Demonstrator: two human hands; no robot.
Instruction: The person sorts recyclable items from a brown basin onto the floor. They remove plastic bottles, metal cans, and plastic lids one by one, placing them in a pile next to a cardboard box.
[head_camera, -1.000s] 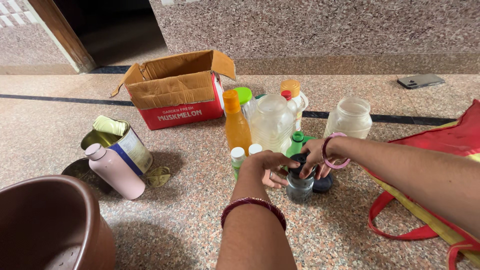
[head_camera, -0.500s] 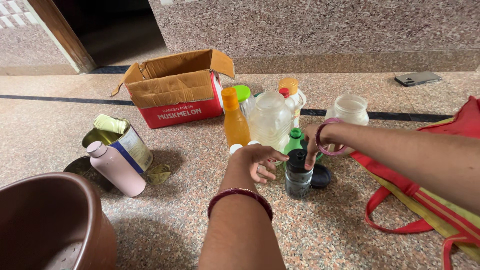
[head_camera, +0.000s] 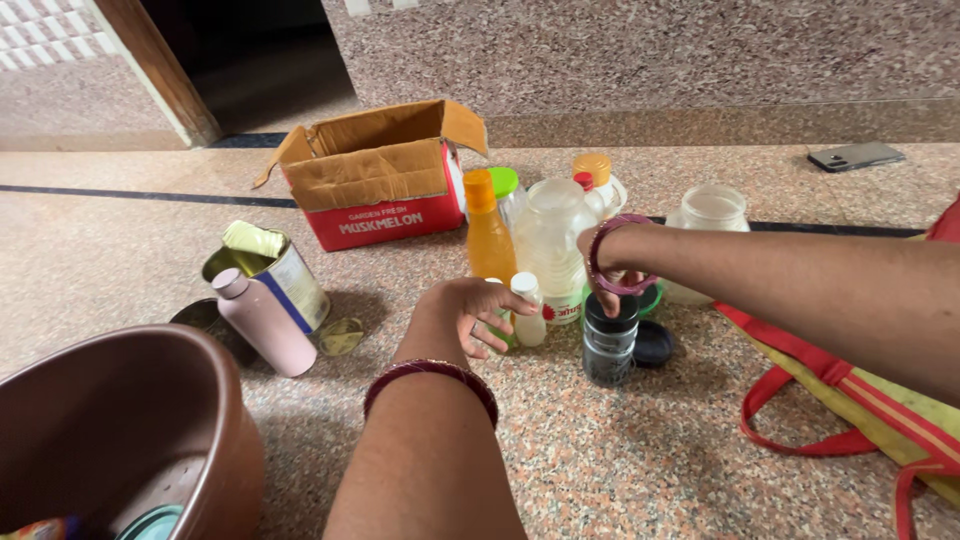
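Risk first: the bottles stand packed tight around the big clear plastic jug (head_camera: 552, 240), and both forearms cross low over them. My read is that a sweeping wrist could topple the tall orange bottle (head_camera: 488, 232) just left of the jug, and one fall there would likely take its neighbours along.

The brown tub (head_camera: 120, 420), far left of the jug and nearest the camera, is the biggest vessel; something teal and something multicoloured peek out at its bottom, hard to identify. The red-and-tan cardboard box (head_camera: 375, 180), behind and left of the jug, sits with flaps open, its inside out of sight. The jug itself looks empty. The glass jar (head_camera: 708, 225), right of the jug, looks empty and lidless too. The tipped tin (head_camera: 270, 275), well left of the jug, has something pale yellow-green stuffed in its mouth, with a pink bottle (head_camera: 260, 322) lying against it.

Now the dark jar (head_camera: 610, 342), just right of and in front of the jug: the right hand (head_camera: 612, 262) hangs directly above its black lid, fingers curled downward, grip unclear from here. A loose black cap (head_camera: 652, 343) lies touching the jar. The left hand (head_camera: 462, 315), in front of the jug, has fingers spread and released beside a small white-capped bottle (head_camera: 527, 312).
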